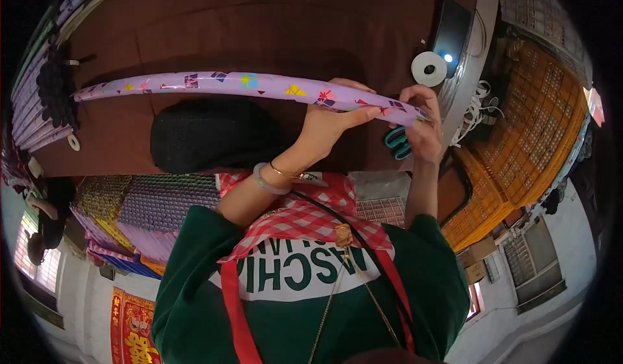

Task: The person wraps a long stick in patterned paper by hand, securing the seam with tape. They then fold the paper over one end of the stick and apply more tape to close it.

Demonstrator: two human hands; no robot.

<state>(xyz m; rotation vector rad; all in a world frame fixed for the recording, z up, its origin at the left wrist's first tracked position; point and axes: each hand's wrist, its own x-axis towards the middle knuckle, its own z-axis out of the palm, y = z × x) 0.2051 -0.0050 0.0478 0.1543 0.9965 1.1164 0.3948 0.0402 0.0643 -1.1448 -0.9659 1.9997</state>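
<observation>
A long tube wrapped in purple paper with coloured shapes (214,82) lies across the brown table (259,20), running from far left to right. My left hand (331,127), with a pale bangle and a thin bracelet on its wrist, holds the tube near its right end, fingers stretched along it. My right hand (422,120) pinches the paper at the tube's right tip. The two hands are close together.
A white tape roll (429,68) lies beyond my right hand, beside a dark device with a blue light (449,33). A teal tool (396,142) sits under the tube's end. A black bundle (207,133) lies near me. Several similar wrapped tubes (32,104) are stacked at the left.
</observation>
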